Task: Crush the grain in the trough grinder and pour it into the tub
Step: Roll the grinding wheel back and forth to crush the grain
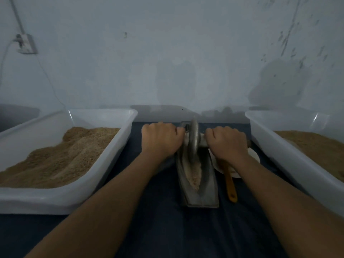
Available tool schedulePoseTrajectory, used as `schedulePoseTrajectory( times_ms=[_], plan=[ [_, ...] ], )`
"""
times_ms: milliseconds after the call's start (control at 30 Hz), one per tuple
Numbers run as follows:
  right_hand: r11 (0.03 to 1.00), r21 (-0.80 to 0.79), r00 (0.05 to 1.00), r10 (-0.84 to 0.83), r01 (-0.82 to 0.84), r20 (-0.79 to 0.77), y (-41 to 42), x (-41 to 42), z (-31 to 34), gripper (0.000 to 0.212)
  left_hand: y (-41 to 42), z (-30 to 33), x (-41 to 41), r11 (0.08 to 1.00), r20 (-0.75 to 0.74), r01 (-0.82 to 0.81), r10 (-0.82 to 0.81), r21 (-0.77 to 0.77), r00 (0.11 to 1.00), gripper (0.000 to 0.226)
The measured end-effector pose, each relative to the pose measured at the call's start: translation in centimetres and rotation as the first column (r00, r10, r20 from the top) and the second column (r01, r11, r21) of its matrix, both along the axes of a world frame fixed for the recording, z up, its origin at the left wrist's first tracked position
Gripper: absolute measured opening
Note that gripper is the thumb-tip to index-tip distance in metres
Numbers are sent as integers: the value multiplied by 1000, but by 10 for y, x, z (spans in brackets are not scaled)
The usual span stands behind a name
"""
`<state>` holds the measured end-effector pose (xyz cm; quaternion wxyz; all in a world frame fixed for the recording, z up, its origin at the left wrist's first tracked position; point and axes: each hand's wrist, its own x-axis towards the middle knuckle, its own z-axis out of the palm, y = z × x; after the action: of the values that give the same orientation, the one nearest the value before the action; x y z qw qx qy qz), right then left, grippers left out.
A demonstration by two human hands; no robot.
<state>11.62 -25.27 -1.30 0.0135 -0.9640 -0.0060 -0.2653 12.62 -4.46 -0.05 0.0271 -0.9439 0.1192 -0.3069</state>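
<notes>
We grip the axle handle with 2 hands: the left hand [160, 140] and right hand [228, 142] each curl fully around it, either side of the grinding wheel [193, 138]. The wheel stands in the trough grinder [206, 185] between 2 tubs; crushed grain [194, 174] lies in the trough. The left tub [104, 164] and right tub [275, 146] hold grain.

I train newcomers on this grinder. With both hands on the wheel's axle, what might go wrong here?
Grain is heaped near the trough's near end, so a long stroke may push it over the lip. The left hand grips close to the wheel; fingers could get nipped. The right forearm lies over the wooden spoon and may knock it.
</notes>
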Motion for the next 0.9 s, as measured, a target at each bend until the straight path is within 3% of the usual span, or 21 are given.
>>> schedulePoseTrajectory(
  times_ms=[100,200,333,500,667,800,900],
  plan=[
    [1000,20,998,14,-13,-64,-1,16,5,39,-3,3,28,999,-77,-13,10,-42,997,58],
    [999,-2,999,33,-33,-34,-3,12,3,37,-4,1,26,984,-59,-16,6,-180,998,60],
    [996,2,994,83,-84,67,1,-16,-3,41,3,-3,-6,1000,88,26,-27,15,996,44],
    [966,42,938,238,-256,251,2,-70,-11,36,19,-23,-60,990,213,124,-108,-62,971,36],
    [960,3,898,260,-280,356,-2,-93,-20,31,29,-30,-86,987,313,158,-147,-8,938,30],
    [970,52,929,211,-238,302,1,-80,-17,35,19,-24,-61,988,240,149,-137,-30,961,35],
    [992,-97,982,91,-76,166,5,-47,-5,49,15,-19,-28,992,109,101,-93,-71,990,40]
  ],
)
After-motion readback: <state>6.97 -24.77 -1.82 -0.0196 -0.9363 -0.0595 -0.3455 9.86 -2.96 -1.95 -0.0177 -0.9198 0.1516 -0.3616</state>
